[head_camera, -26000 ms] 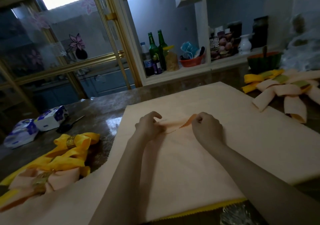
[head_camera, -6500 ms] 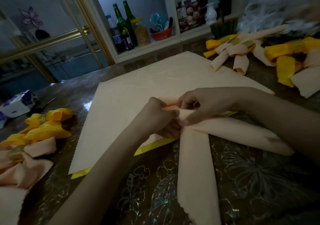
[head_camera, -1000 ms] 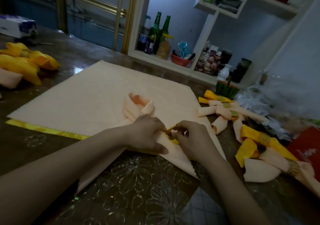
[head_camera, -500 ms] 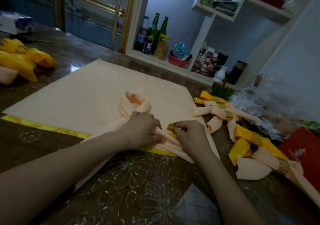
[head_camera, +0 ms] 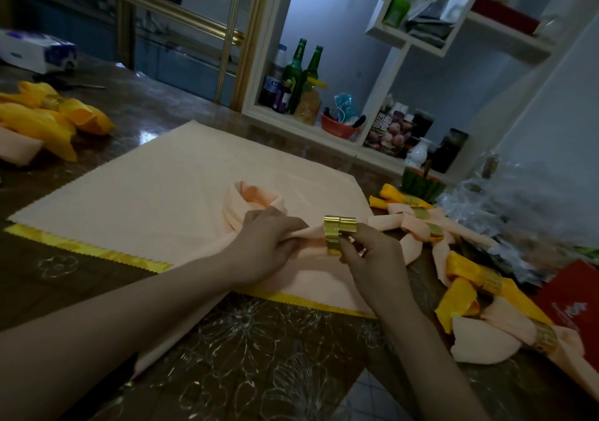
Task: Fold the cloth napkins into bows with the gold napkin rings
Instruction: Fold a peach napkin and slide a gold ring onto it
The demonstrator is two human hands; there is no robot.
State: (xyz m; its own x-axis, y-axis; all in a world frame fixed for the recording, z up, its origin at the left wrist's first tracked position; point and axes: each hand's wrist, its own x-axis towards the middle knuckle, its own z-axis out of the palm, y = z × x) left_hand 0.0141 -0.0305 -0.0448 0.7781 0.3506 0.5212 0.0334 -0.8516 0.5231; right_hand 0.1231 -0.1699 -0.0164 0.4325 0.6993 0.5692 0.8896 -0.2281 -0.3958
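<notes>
Head view: right hand (head_camera: 363, 252) holds gold ring (head_camera: 334, 236) on napkin (head_camera: 311, 234)

Two green bottles (head_camera: 295, 64); white vase (head_camera: 418, 153) — tissue pack (head_camera: 35, 51) far left.

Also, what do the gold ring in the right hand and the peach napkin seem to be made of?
The gold napkin ring: probably thin metal, perhaps metallised plastic, with a polished finish; it reflects light brightly and its flat band keeps a stiff shape. The peach napkin: woven cloth, soft and matte; it bends into rounded loops without shine. The fibre cannot be told.
</notes>
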